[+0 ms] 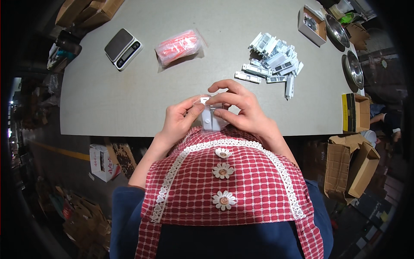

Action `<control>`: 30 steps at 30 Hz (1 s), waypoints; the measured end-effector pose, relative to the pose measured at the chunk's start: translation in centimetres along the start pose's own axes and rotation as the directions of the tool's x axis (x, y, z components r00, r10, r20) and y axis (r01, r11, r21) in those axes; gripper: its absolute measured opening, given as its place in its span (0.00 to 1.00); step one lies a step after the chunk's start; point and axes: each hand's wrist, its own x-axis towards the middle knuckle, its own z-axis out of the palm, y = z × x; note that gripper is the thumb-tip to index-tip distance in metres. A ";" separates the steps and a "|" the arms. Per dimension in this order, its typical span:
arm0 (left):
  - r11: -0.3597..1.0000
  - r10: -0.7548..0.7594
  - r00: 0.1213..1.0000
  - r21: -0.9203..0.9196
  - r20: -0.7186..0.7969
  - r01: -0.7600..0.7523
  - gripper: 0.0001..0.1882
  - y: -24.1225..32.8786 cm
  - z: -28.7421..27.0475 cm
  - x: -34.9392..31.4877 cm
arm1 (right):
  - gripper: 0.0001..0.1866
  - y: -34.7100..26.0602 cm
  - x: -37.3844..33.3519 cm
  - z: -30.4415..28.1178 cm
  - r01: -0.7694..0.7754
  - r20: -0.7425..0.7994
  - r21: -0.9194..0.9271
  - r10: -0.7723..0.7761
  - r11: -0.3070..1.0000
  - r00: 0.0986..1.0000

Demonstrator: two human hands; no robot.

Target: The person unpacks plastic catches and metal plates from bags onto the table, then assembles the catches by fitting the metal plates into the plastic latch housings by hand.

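Note:
At the table's near edge, close to my apron, I hold a small clear plastic bag (219, 124) with white plastic pieces (207, 120) showing in it. My left hand (179, 115) pinches the bag's upper left side between thumb and fingers. On the other side, my right hand (246, 105) has its thumb and a finger at the bag's upper right, while another finger is raised and bent. Beyond my right hand lies a loose pile of slim white and grey plastic parts (276, 60).
A clear pack of red-striped plastic bags (177, 47) lies beyond my left hand, with a digital scale (123, 49) farther left. Along the right edge are an open box of small parts (312, 25), two metal bowls (354, 70) and a black-and-yellow box (355, 113). Cartons (350, 166) stand below.

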 end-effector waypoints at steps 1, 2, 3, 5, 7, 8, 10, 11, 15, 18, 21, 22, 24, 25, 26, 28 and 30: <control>0.995 0.037 0.999 0.092 0.013 -0.038 0.17 -0.1 -0.1 0.3 | 0.10 0.2 0.0 -0.1 0.042 -0.036 -0.034 -0.043 0.999 0.998; 0.980 0.071 0.997 0.183 0.030 -0.075 0.19 -0.2 -0.1 0.4 | 0.10 0.3 -0.1 -0.1 0.041 -0.038 -0.035 -0.042 0.999 0.998; 0.980 0.071 0.997 0.183 0.033 -0.076 0.19 0.0 -0.2 0.4 | 0.08 0.4 -0.1 -0.1 0.045 -0.043 -0.063 -0.047 0.997 0.998; 0.932 0.025 0.998 0.360 0.065 -0.047 0.20 0.3 -0.3 0.4 | 0.06 0.9 -0.2 0.0 0.048 -0.050 -0.091 -0.053 0.995 0.997; 0.906 0.084 0.994 0.409 0.070 -0.105 0.21 0.2 0.0 0.6 | 0.06 1.4 -0.3 0.1 0.120 -0.059 -0.235 -0.137 0.965 0.989; 0.875 0.141 0.987 0.456 0.075 -0.160 0.22 0.2 0.0 0.7 | 0.06 1.5 -0.3 0.1 0.120 -0.061 -0.234 -0.138 0.965 0.989; 0.857 0.025 0.997 0.512 0.074 -0.060 0.22 0.3 -0.1 0.8 | 0.11 1.6 -0.3 0.0 0.091 -0.032 -0.310 -0.106 0.946 0.994; 0.825 -0.089 0.994 0.564 0.065 0.037 0.22 0.4 -0.1 0.9 | 0.11 1.9 -0.3 0.0 0.093 -0.032 -0.310 -0.108 0.946 0.994; 0.823 -0.026 0.998 0.568 0.059 -0.012 0.22 -2.1 0.4 0.7 | 0.14 3.4 -0.6 1.0 0.053 -0.007 -0.298 -0.057 0.953 0.998; 0.859 -0.280 0.960 0.455 0.030 0.236 0.22 -2.6 0.8 0.0 | 0.14 4.0 -0.8 1.7 0.043 0.053 -0.246 -0.031 0.968 0.998; 0.946 -0.166 0.986 0.282 -0.011 0.163 0.21 -3.7 0.6 -0.9 | 0.12 4.1 -0.8 2.3 0.027 0.109 -0.169 -0.008 0.985 0.994; 0.944 -0.138 0.990 0.303 0.006 0.129 0.20 -3.5 0.4 -1.1 | 0.11 4.1 -0.7 2.3 0.009 0.138 -0.171 0.015 0.985 0.990; 0.941 -0.105 0.994 0.325 0.016 0.094 0.19 -3.6 0.3 -1.3 | 0.10 4.1 -0.5 2.4 -0.001 0.173 -0.173 0.031 0.985 0.984; 0.950 -0.043 0.999 0.308 0.004 0.040 0.19 -4.0 0.4 -1.3 | 0.08 4.0 -0.7 2.6 0.017 0.156 -0.215 0.018 0.976 0.988; 0.956 0.019 1.000 0.291 -0.008 -0.016 0.18 -4.0 0.5 -1.3 | 0.07 4.0 -0.8 2.8 0.032 0.140 -0.259 0.005 0.965 0.990; 0.965 0.028 0.998 0.263 -0.060 -0.011 0.15 -3.6 0.4 -1.1 | 0.07 3.7 -0.6 2.6 0.036 0.095 -0.245 -0.012 0.969 0.995; 0.973 0.030 0.993 0.230 -0.111 -0.003 0.12 -2.9 0.5 -0.9 | 0.07 3.4 -0.6 2.5 0.034 0.052 -0.229 -0.023 0.973 0.998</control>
